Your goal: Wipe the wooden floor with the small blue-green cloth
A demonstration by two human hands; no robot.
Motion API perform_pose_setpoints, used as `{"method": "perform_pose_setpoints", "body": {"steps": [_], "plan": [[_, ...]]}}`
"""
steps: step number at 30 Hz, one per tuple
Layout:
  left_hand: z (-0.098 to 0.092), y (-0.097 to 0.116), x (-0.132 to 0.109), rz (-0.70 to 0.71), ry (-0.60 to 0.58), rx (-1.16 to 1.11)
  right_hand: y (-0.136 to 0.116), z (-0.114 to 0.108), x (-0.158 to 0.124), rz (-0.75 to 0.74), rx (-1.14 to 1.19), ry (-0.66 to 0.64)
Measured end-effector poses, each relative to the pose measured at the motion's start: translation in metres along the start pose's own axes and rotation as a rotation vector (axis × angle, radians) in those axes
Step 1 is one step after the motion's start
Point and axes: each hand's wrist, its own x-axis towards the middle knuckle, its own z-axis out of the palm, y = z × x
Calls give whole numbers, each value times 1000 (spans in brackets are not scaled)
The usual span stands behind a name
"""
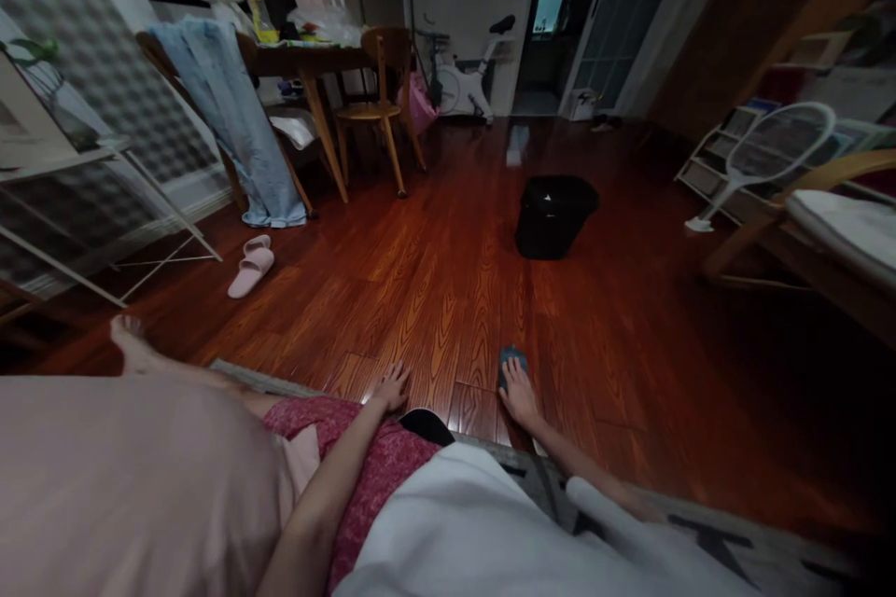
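Blue object (pixel 511 353), right hand (pixel 519 395) atop — palm-down

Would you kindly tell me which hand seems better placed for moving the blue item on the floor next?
Probably the right hand: its fingers lie over the blue item. The left hand is apart from it, with its fingers over the wooden floor.

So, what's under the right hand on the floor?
Under the right hand lies a blue-grey thing on the wooden floor; its far end and one edge show. The hand covers the rest, so I can't tell what it is.
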Motion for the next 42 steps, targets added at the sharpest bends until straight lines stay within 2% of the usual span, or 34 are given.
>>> {"method": "perform_pose_setpoints", "body": {"steps": [4, 6, 8, 13, 16, 19, 24, 27, 29, 35, 37, 39, 42], "plan": [[1, -1, 2, 4, -9, -14, -26, 8, -44, -129, 24, -125], [2, -2, 3, 4, -14, -20, -35, 5, -48, -112, 35, -153], [3, -2, 3, 0, -12, -18, -40, -2, -33, -55, 37, -163], [4, -4, 3, 11, -3, -8, -34, -17, 33, 165, 10, -156], [4, -4, 4, 16, -12, -14, -28, -15, 45, 181, 4, -126], [4, -4, 4, 14, -14, -33, -26, -7, 21, 87, 1, -99], [4, -2, 3, 4, -6, -52, -33, 0, -53, -68, -43, -123], [3, 0, 1, 1, -13, -46, -42, -2, -68, -77, -57, -143], [2, 1, 0, -2, -14, -43, -46, -4, -56, -76, -44, -156], [-2, 2, -4, 36, 17, 3, -60, -1, 30, -56, 11, -167], [-3, 3, -4, 90, 48, 16, -65, 3, 47, -46, 18, -162], [-3, 4, -3, 138, 59, 19, -70, 8, 49, -49, 11, -161], [-1, 4, 0, 158, 33, 19, -72, 13, 24, -145, -13, -171]]}}
